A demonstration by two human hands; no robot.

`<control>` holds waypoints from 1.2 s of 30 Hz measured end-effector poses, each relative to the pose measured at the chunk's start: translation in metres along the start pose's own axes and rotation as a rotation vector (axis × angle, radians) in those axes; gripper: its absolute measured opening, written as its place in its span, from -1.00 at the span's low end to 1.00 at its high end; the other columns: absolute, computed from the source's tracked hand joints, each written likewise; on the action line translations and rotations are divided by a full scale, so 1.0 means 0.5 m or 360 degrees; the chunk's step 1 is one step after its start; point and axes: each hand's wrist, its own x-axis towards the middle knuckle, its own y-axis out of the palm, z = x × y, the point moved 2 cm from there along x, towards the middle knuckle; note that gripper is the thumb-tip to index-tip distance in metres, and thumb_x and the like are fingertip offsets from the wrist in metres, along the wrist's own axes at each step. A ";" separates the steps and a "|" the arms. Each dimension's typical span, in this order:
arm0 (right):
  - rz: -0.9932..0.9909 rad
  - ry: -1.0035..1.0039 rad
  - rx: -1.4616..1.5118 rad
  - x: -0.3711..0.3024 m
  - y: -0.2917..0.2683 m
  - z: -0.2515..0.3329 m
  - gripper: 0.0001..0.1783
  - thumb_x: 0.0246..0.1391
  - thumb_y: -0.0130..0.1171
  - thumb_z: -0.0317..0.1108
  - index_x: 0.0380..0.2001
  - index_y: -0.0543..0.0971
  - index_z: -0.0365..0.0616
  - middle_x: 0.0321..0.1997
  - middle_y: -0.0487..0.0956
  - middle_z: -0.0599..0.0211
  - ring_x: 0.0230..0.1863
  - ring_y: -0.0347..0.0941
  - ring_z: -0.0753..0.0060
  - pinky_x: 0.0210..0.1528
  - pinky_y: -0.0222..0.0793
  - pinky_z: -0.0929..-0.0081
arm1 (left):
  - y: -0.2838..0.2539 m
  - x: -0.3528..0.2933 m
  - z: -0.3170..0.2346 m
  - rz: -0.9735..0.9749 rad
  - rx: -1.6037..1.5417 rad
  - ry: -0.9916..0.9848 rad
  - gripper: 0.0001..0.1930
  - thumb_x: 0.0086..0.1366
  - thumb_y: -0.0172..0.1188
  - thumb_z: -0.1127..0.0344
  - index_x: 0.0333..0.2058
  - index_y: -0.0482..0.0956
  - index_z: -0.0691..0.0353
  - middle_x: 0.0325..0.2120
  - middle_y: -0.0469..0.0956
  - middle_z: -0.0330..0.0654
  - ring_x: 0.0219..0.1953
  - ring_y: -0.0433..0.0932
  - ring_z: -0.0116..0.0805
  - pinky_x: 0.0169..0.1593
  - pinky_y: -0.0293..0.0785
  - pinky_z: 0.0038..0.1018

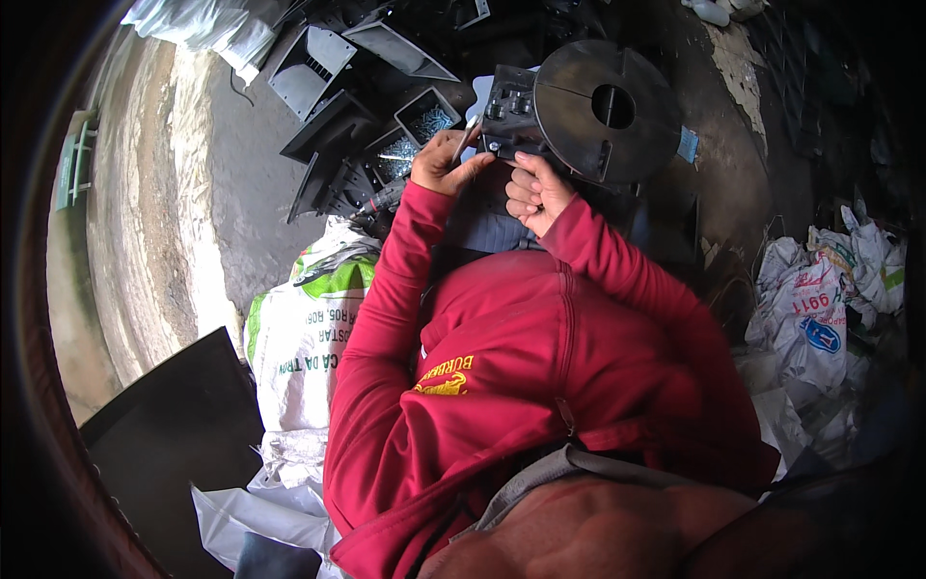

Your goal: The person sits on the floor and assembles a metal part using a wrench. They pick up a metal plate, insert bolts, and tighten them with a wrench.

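The left hand is closed, with a thin, pale, stick-like thing held by its fingers, and its thumb reaches toward a small shiny silver bolt. The right hand is curled, and its top finger or thumb touches the edge of a black block-shaped bracket; I cannot tell if it pinches anything. The bracket is just past both hands, and the big, flat, round black disc with a hole is beside it, up and to the right of the right hand. Small silver screws lie just up and left of the left hand. The step in hand looks like fitting or checking the bolt on the bracket. The next move seems to call for holding the bracket still and keeping the bolt straight.
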 end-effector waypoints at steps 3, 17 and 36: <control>-0.0004 -0.0013 -0.0010 0.000 0.000 -0.001 -0.66 0.17 0.02 -0.22 -0.64 0.22 0.08 -0.81 0.06 0.70 -0.76 -0.07 0.76 -0.69 -0.09 0.72 | 0.002 -0.003 -0.003 0.0005 0.0013 -0.0019 -0.59 0.10 0.33 0.33 -0.06 0.53 0.31 -0.36 0.51 -0.22 -0.31 0.45 -0.46 -0.18 0.36 -0.57; 0.0018 -0.0053 0.0116 0.003 0.002 -0.006 -0.70 0.12 0.11 -0.26 -0.61 0.25 0.12 -0.79 0.09 0.70 -0.77 -0.06 0.77 -0.71 -0.09 0.72 | -0.012 -0.092 -0.164 -0.0310 0.0581 0.0239 -0.49 0.15 -0.01 0.69 0.11 0.40 0.23 -0.49 0.48 -0.11 -0.45 0.55 -0.32 -0.34 0.45 -0.49; -0.0004 -0.0034 0.0265 0.009 -0.010 -0.010 -0.73 0.14 0.08 -0.30 -0.57 0.25 0.07 -0.79 0.10 0.70 -0.76 -0.05 0.79 -0.72 -0.10 0.75 | -0.005 -0.070 -0.129 -0.0177 0.0919 0.0278 -0.39 0.06 0.09 0.66 0.12 0.43 0.04 -0.60 0.35 -0.18 -0.68 0.34 -0.35 -0.56 0.34 -0.45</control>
